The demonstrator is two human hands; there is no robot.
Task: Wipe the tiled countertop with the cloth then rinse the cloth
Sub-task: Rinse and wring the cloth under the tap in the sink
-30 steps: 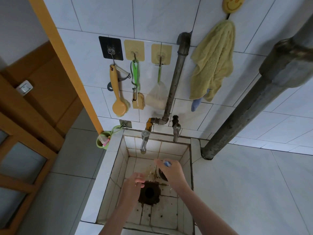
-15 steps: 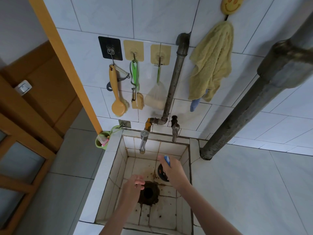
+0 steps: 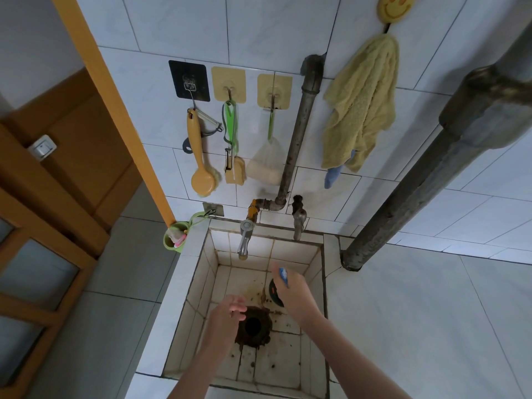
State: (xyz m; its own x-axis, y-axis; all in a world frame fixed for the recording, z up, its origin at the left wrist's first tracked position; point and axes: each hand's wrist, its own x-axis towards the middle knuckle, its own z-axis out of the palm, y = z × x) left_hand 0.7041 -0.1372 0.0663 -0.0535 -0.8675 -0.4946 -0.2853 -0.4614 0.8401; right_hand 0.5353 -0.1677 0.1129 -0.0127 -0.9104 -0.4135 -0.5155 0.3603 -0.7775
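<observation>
A yellow cloth [image 3: 359, 105] hangs from a smiley hook on the wall tiles, with a blue cloth [image 3: 332, 175] showing below it. Both hands are over the tiled sink [image 3: 187, 272]. My left hand [image 3: 224, 315] hovers above the dark drain hole [image 3: 253, 326], fingers loosely curled and holding nothing. My right hand [image 3: 293, 295] is raised below the silver tap [image 3: 244, 240], one finger stretched out, with a small blue and white strip on it. The tiled countertop [image 3: 417, 326] lies to the right of the sink.
A second tap [image 3: 298, 223] stands right of the first. A thick grey pipe [image 3: 431, 182] slants down to the counter's back corner. Brushes [image 3: 201, 156] hang on wall hooks; a green cup [image 3: 175, 239] hangs at the sink's left corner. A black round plug [image 3: 273, 292] lies in the sink.
My right hand has risen a little towards the silver tap. My left hand has stayed above the drain hole.
</observation>
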